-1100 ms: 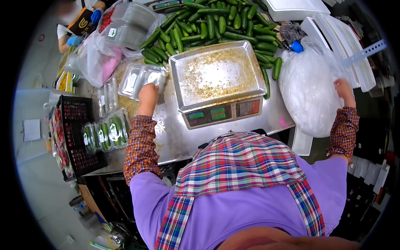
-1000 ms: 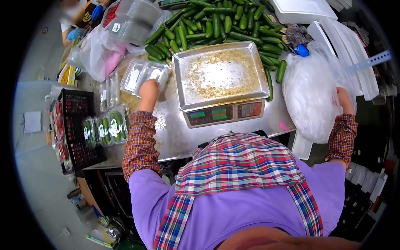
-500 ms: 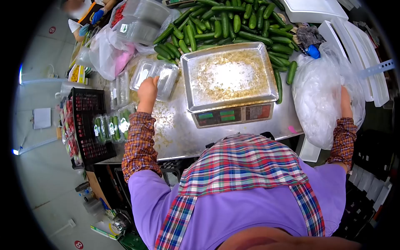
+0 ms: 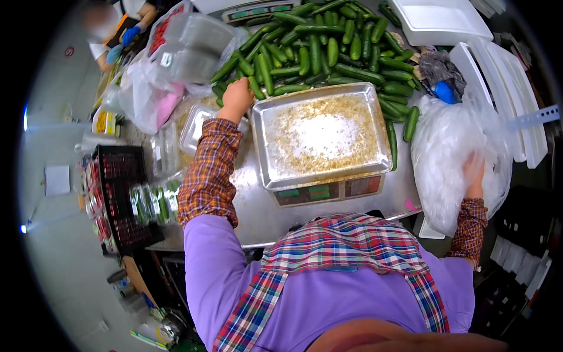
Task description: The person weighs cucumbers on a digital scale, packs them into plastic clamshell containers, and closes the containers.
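Note:
My left hand (image 4: pixel 237 98) is at the left edge of the cucumber pile (image 4: pixel 316 56), its fingers closed at the cucumbers; what they grip is too small to make out. Below that hand lies an open clear plastic container (image 4: pixel 193 128), partly covered by my forearm. My right hand (image 4: pixel 474 171) is inside or behind a translucent plastic bag (image 4: pixel 443 158), and its fingers are blurred by the plastic. Between the hands, a stained metal tray (image 4: pixel 322 135) rests on a scale (image 4: pixel 328 190).
Packed cucumbers (image 4: pixel 153 202) lie beside a black crate (image 4: pixel 120 196) at the left. Stacked clear containers (image 4: pixel 190 50) and a white bag (image 4: pixel 141 97) stand at the back left, near another person's gloved hands (image 4: pixel 130 36). A white bin (image 4: pixel 443 20) is at the back right.
My left hand has moved off the clear containers, up to the cucumbers. My right hand has shifted slightly lower at the plastic bag. The view has tilted a little.

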A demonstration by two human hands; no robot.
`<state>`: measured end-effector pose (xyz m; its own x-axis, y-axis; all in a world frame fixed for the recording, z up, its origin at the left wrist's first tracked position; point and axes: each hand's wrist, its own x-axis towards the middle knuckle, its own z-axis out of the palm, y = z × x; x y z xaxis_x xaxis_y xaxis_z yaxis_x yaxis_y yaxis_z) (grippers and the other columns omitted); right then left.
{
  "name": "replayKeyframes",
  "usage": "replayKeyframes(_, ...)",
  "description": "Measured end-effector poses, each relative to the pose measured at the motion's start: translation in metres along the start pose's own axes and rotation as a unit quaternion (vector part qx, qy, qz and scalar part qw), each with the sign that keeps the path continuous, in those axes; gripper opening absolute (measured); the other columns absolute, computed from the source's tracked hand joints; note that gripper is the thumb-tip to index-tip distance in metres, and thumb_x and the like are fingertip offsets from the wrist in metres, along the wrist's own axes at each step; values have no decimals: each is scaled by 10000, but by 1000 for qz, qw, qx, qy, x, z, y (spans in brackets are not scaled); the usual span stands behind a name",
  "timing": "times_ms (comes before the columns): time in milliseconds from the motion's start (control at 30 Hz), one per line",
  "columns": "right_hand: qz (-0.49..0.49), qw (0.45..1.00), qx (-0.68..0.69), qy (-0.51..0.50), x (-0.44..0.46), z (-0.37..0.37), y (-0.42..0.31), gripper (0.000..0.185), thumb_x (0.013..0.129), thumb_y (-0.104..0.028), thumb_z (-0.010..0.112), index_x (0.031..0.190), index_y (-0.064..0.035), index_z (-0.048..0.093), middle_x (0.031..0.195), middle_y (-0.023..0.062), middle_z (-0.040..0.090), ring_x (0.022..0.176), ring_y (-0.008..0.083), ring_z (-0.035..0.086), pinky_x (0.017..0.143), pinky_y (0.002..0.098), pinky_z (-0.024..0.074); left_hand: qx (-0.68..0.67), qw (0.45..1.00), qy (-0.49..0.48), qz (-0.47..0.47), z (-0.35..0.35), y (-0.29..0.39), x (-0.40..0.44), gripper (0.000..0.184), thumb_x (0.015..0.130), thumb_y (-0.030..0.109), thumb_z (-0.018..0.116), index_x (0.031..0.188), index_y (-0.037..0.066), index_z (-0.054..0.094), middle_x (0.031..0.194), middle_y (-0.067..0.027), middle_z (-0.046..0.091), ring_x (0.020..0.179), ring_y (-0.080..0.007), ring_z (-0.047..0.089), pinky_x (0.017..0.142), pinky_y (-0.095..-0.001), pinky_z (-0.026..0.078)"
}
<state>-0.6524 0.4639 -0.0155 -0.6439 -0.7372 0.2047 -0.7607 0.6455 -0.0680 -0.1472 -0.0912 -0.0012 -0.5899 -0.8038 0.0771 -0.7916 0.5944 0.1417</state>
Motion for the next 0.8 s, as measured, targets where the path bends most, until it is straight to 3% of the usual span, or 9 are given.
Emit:
replayKeyframes(133, 39, 989, -138, -17, -3, 5, -7, 243, 823, -145, 510, 999, 4, 584, 1049, 203, 572, 984, 341, 522, 879, 405, 407, 112, 992, -57, 12, 32, 14, 44, 394, 697, 279, 686, 1015, 100, 536, 1018, -120, 600, 970, -325, 565, 757, -458, 494)
replayKeyframes(267, 57, 986, -154, 8, -6, 4, 5, 245, 832, -163, 509, 985, 11, 588, 1093, 243, 555, 1062, 382, 489, 954, 428, 367, 179, 980, -82, -13, 52, 19, 74, 365, 723, 258, 664, 992, 87, 486, 950, -162, 607, 872, -329, 621, 710, -434, 518)
replayKeyframes(367, 78, 988, -81, 105, -6, -4, 0, 225, 840, -127, 517, 999, 15, 589, 1041, 196, 592, 996, 326, 547, 898, 386, 419, 217, 973, -47, 68, 54, 21, 81, 280, 738, 214, 631, 907, 58, 471, 802, -127, 630, 723, -291, 647, 602, -391, 531)
replayKeyframes(433, 163, 946, 200, 196, 6, -17, -17, 201, 836, -88, 519, 990, 12, 598, 962, 137, 609, 897, 240, 572, 803, 324, 451, 217, 971, -41, 95, 56, 21, 83, 266, 744, 209, 622, 884, 51, 460, 769, -127, 628, 701, -285, 648, 579, -392, 530)
replayKeyframes(467, 196, 890, 334, 240, 14, -25, -19, 191, 833, -69, 520, 986, 10, 602, 923, 107, 617, 847, 197, 585, 756, 293, 467, 212, 971, -31, 102, 63, 17, 85, 266, 747, 212, 620, 877, 49, 455, 760, -130, 626, 700, -286, 647, 577, -400, 529)
replayKeyframes(567, 208, 854, 419, 228, 33, -61, -2, 165, 820, -20, 513, 943, 9, 619, 811, 34, 597, 733, 86, 545, 637, 201, 434, 174, 982, -47, 65, 66, 22, 92, 290, 773, 247, 583, 911, 22, 462, 773, -158, 631, 706, -317, 641, 589, -423, 525)
replayKeyframes(633, 190, 835, 452, 249, 38, -83, -10, 147, 831, -15, 510, 919, 9, 625, 778, 32, 595, 720, 75, 535, 629, 192, 418, 140, 988, -57, 38, 51, 18, 90, 301, 802, 288, 536, 889, 4, 484, 799, -196, 629, 717, -350, 634, 617, -438, 520)
replayKeyframes(767, 136, 823, 483, 267, 61, -134, -24, 144, 856, -4, 498, 924, 19, 622, 778, 32, 589, 711, 81, 524, 641, 195, 411, -75, 997, -10, -9, 21, -15, 87, 441, 843, 322, 502, 1122, -15, 555, 951, -256, 612, 902, -423, 573, 786, -454, 450)
replayKeyframes(800, 115, 826, 481, 270, 65, -145, -34, 143, 860, -8, 500, 929, 19, 623, 781, 33, 587, 714, 83, 523, 645, 197, 410, -113, 993, 12, -19, 14, -22, 81, 427, 852, 317, 498, 1117, -12, 559, 929, -247, 617, 881, -398, 584, 774, -436, 454)
